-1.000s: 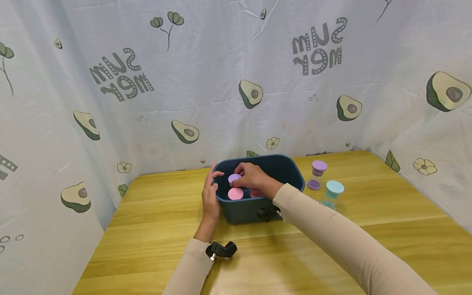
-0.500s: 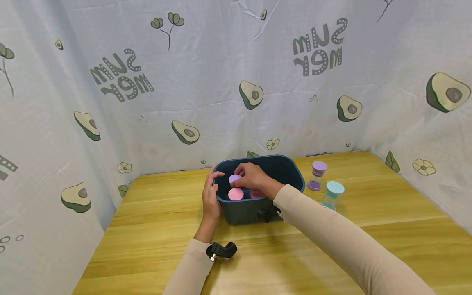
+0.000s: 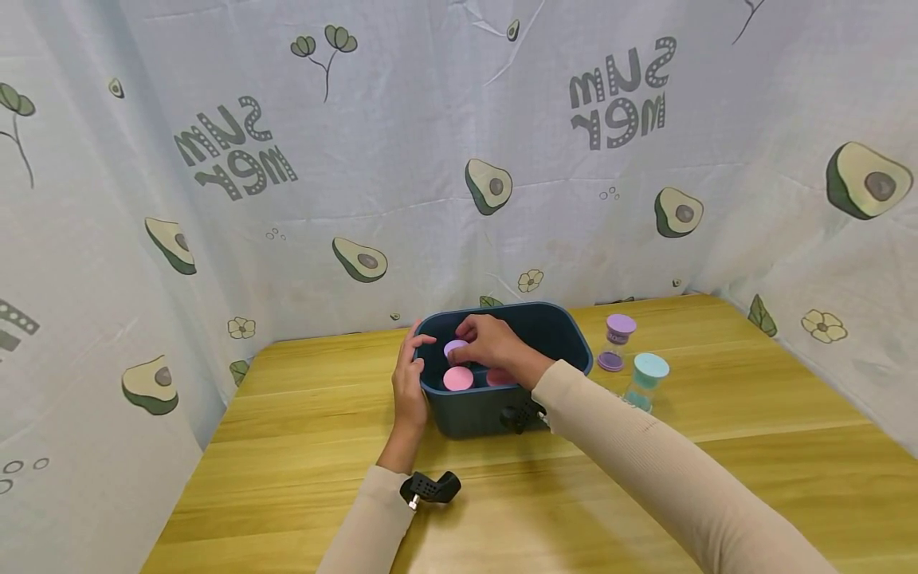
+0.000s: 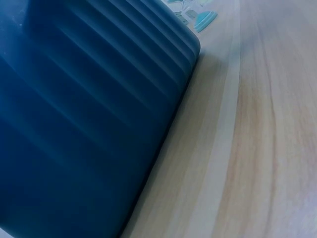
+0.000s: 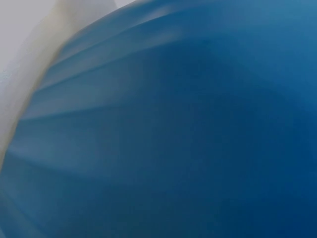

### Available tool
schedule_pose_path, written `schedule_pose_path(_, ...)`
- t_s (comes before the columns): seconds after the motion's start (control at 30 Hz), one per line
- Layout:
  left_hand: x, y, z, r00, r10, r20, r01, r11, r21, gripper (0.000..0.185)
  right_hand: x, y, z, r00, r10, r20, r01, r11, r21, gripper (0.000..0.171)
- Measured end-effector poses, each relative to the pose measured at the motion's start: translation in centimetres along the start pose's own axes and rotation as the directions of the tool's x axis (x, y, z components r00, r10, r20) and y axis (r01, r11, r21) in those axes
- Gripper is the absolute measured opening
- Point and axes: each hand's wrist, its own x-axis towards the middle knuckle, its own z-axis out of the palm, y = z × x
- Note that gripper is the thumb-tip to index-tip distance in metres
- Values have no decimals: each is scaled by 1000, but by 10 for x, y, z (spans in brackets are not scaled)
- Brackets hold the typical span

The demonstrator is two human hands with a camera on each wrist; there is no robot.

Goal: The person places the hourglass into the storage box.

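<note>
The left hand (image 3: pixel 410 381) lies flat-fingered against the near-left wall of the blue bin (image 3: pixel 555 329), steadying it, while the right hand (image 3: pixel 489 341), reaching inside, pinches a lilac-topped sand timer (image 3: pixel 453 347) just above a pink one (image 3: pixel 458 378).

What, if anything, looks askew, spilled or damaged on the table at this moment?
Nothing stands out. The dark blue plastic bin sits flat on the wooden table. The purple-capped sand timer and the teal-capped sand timer stand upright beside it. No spill or damage shows.
</note>
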Motion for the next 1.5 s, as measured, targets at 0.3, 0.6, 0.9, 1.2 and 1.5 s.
schedule_pose_path(0.3,0,-1,0,1000,23,-13,-23,1000,9,37,-5,-1,-5,995,-55,-80,57,998,23,47)
schedule_pose_path(0.6,0,0,0,1000,22,0,-22,1000,-1,38,-18,-4,-15,982,-115,-152,128,988,81,46)
schedule_pose_path(0.9,0,0,-1,1000,26,-10,-26,1000,-11,37,-42,6,-28,973,-131,-191,163,973,164,47)
schedule_pose_path(1.2,-4,-1,-2,1000,13,-15,-13,1000,13,38,-67,22,-38,960,-151,-237,215,937,274,46)
schedule_pose_path(1.5,-1,-2,1,999,29,-13,-29,1000,11,38,-86,39,-51,944,-151,-295,247,914,322,48)
